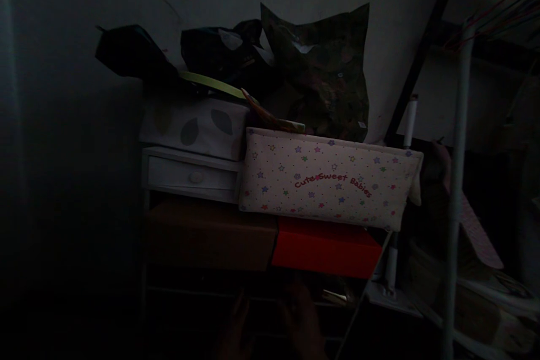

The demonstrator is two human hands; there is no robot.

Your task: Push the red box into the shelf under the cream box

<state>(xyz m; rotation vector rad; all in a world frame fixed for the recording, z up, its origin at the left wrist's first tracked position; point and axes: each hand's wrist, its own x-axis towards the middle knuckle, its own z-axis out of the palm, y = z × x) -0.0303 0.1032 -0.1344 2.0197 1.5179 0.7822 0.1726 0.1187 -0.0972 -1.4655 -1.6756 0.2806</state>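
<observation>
Bare hands, two, at six o'clock, nearest the lens: left hand (236, 326) toward seven, right hand (307, 323) toward five, apart, fingers seemingly loosely bent. From my remote seat, too dark to tell whether either holds anything.

Item: plain brown rectangular box (211, 239), half past seven, beyond the left hand.
Item: bright red rectangular box (327, 250), five o'clock, beyond the right hand. These two lie nearest the hands; I see no clear contact.
Item: cream star-printed fabric bundle (331, 199), lettered, half past three; laid lengthwise above the red box, probably for the flat base.
Item: white drawer unit with round knob (169, 172), nine o'clock, above the brown box.
Item: crumpled dark patterned plastic bag (337, 84), half past one; piled high, I judge, to save room.

Obstructions: the bundle hides the red box's top; pale upright pole (456, 180) stands at three o'clock.
</observation>
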